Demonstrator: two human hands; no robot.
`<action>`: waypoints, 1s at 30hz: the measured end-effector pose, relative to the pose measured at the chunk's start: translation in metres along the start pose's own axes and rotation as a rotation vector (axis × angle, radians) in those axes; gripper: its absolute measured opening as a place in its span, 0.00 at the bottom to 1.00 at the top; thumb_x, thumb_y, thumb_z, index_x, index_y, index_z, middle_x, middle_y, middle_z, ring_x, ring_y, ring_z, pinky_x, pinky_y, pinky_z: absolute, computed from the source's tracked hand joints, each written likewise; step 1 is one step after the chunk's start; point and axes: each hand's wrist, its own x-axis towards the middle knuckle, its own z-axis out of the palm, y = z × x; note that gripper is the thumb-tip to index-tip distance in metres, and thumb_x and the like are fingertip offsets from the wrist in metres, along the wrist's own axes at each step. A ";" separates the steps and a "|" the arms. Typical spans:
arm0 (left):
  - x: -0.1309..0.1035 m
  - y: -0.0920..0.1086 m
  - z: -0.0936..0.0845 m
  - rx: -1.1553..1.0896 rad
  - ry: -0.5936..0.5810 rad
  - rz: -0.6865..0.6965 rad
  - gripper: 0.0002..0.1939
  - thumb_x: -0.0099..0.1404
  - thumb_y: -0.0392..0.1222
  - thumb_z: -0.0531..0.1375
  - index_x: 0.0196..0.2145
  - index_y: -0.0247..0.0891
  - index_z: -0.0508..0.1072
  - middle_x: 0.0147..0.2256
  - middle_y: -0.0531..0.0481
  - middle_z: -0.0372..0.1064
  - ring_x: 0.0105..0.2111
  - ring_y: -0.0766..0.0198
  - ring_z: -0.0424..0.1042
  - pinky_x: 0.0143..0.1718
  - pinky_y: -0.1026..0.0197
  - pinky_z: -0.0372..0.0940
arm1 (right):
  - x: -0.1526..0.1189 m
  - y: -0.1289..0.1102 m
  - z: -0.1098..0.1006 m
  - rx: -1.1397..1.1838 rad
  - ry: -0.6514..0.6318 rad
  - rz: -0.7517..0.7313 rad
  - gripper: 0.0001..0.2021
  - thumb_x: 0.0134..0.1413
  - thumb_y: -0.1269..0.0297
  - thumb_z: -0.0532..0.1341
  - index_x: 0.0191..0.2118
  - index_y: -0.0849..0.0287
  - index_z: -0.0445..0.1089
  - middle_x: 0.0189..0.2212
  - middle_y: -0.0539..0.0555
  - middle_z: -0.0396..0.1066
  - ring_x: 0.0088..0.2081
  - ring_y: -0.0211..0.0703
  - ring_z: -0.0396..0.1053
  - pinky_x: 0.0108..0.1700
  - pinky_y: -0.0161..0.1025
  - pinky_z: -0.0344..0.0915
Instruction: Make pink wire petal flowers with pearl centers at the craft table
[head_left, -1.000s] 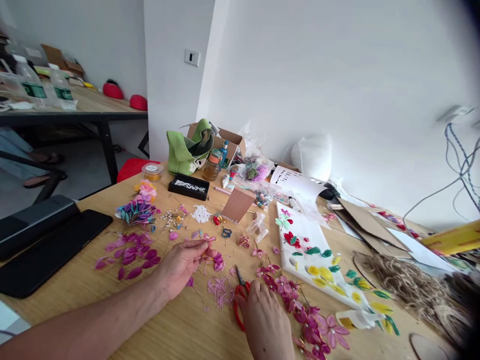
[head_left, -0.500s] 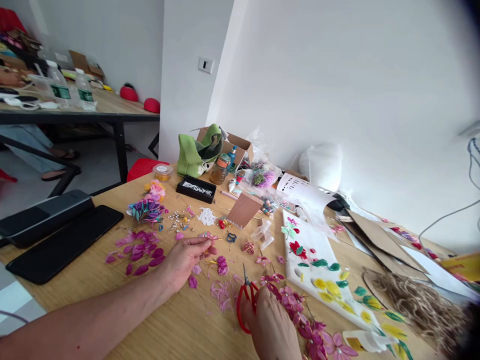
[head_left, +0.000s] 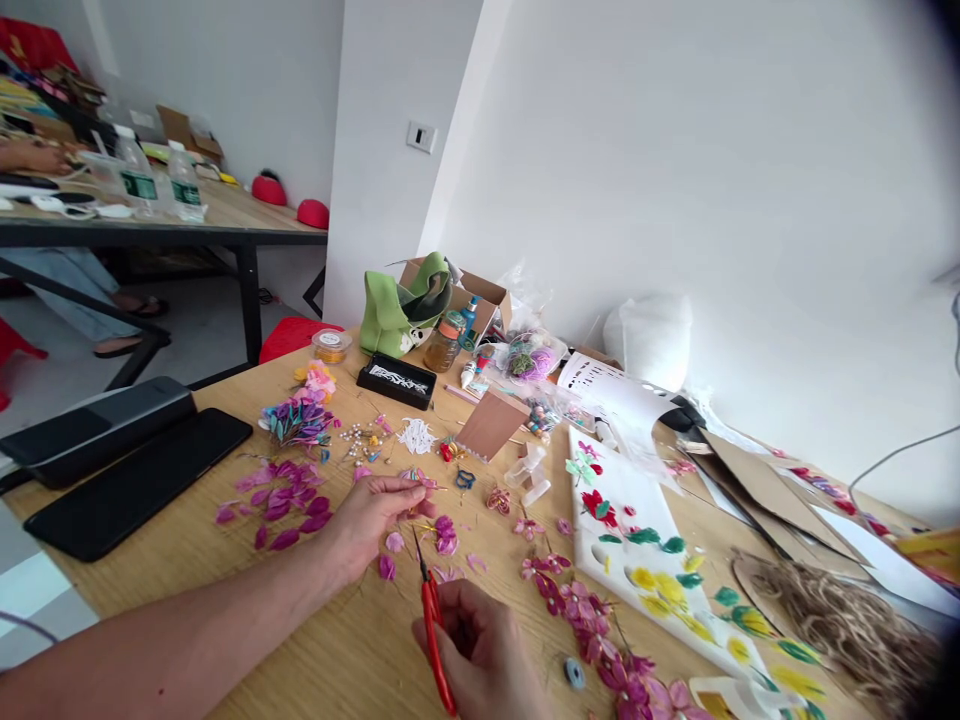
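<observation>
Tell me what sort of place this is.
Likely a craft workroom: loose magenta petals, red-handled metal scissors in the right hand, and a white rectangular slab bearing red, yellow and green petal-shaped pieces.

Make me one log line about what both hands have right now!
left hand: small pink piece, pinched | right hand: red scissors, held | table: loose pink petals, green bag

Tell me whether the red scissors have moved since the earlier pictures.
Yes: the right hand has brought the red scissors leftward, farther from the white board.
</observation>
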 end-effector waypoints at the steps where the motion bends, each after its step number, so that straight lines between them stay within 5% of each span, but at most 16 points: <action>1: 0.000 0.000 0.000 0.004 0.002 -0.001 0.10 0.49 0.39 0.70 0.29 0.31 0.80 0.26 0.42 0.77 0.31 0.58 0.76 0.27 0.65 0.63 | -0.001 -0.001 -0.001 -0.002 -0.005 0.008 0.08 0.49 0.63 0.63 0.31 0.64 0.72 0.16 0.44 0.57 0.19 0.31 0.52 0.21 0.30 0.46; 11: -0.008 0.006 0.009 0.195 -0.015 0.050 0.08 0.52 0.41 0.67 0.27 0.33 0.81 0.25 0.42 0.78 0.33 0.56 0.74 0.43 0.58 0.62 | -0.001 -0.003 0.005 -0.195 0.072 -0.010 0.09 0.49 0.61 0.64 0.26 0.63 0.71 0.14 0.43 0.53 0.18 0.31 0.49 0.20 0.32 0.42; 20: -0.011 0.004 0.009 0.356 -0.076 0.093 0.10 0.57 0.43 0.63 0.25 0.33 0.81 0.27 0.41 0.78 0.36 0.54 0.73 0.42 0.57 0.61 | 0.000 -0.007 0.000 -0.247 0.014 0.020 0.10 0.53 0.60 0.61 0.29 0.63 0.70 0.16 0.44 0.55 0.19 0.32 0.50 0.21 0.32 0.44; 30: -0.007 0.001 0.004 0.414 -0.103 0.040 0.12 0.56 0.46 0.63 0.27 0.34 0.81 0.28 0.43 0.78 0.35 0.56 0.72 0.30 0.62 0.57 | 0.002 -0.001 0.000 -0.275 0.007 0.037 0.12 0.56 0.59 0.57 0.30 0.63 0.69 0.16 0.44 0.55 0.19 0.32 0.50 0.21 0.32 0.44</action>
